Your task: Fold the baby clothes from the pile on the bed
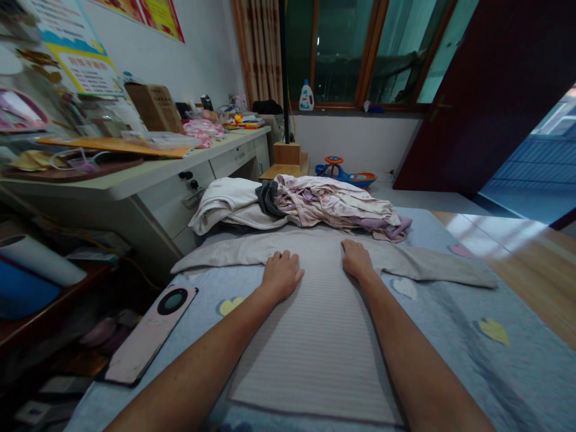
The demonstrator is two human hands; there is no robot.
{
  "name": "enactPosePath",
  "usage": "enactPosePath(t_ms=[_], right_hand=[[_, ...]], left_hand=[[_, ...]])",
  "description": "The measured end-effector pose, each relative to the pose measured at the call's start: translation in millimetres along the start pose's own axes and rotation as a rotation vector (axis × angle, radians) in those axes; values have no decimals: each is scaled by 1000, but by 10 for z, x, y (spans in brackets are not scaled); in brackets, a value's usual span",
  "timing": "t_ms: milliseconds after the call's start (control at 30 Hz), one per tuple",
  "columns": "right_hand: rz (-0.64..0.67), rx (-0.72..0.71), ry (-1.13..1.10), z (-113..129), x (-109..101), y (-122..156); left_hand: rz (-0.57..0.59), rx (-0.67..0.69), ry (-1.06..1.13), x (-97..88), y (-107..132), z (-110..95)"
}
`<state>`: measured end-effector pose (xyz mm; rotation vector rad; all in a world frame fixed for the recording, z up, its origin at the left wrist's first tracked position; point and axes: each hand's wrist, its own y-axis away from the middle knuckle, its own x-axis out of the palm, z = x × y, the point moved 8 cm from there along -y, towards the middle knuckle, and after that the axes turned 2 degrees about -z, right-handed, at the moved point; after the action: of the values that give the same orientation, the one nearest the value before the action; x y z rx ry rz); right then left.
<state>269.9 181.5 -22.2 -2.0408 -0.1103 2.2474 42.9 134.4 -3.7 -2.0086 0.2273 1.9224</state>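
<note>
A light grey, finely striped long-sleeved shirt (324, 336) lies spread flat, its body toward me and its sleeves stretched out to both sides. My left hand (282, 276) rests on its left side near the sleeve seam, fingers slightly bent and apart, thumb out over the fabric. At the opposite side, below the right sleeve, my right hand (357, 259) has its fingers closed together at the shirt's edge; the fingertips are partly hidden. Beyond the collar is a heap of clothes: a white garment (229, 201) and crumpled pink patterned clothing (333, 201).
The shirt lies on a bed with a pale blue, heart-patterned cover (454, 336). A pink phone (150, 336) with a round camera lies at the left edge. A cluttered white desk (166, 180) stands at left. Behind the bed is a blue-and-orange ride-on toy (344, 174).
</note>
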Motion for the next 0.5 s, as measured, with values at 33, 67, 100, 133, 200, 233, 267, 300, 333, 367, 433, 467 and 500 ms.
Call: enactPosePath(t_ms=[33, 67, 100, 133, 200, 233, 267, 300, 333, 367, 433, 467, 500], right_hand=[[-2, 16, 5, -5, -20, -2], [-12, 34, 8, -9, -42, 1], [-30, 48, 7, -11, -63, 9], [-50, 56, 2, -10, -78, 20], [-73, 61, -13, -7, -86, 43], [-77, 56, -21, -4, -80, 51], [-76, 45, -28, 2, -71, 54], [-72, 29, -32, 9, -60, 52], [-66, 13, -32, 17, -47, 47], [-60, 0, -28, 23, -33, 38], [-45, -5, -14, 22, 1, 17], [-39, 3, -8, 16, 17, 6], [-35, 12, -4, 10, 32, -4]], left_hand=[[-3, -1, -6, -17, -72, 3], [-15, 2, -14, -31, -148, 5], [-27, 11, -20, -35, -228, 3], [-39, 25, -23, -28, -307, -1], [-43, 67, -8, 19, -458, -17], [-37, 87, 10, 56, -526, -22], [-28, 98, 30, 96, -588, -19], [-19, 99, 50, 136, -643, -7], [-10, 87, 68, 176, -691, 15], [1, 66, 81, 216, -731, 44], [24, 12, 94, 290, -782, 104], [32, -11, 96, 321, -795, 128], [37, -32, 96, 346, -802, 147]])
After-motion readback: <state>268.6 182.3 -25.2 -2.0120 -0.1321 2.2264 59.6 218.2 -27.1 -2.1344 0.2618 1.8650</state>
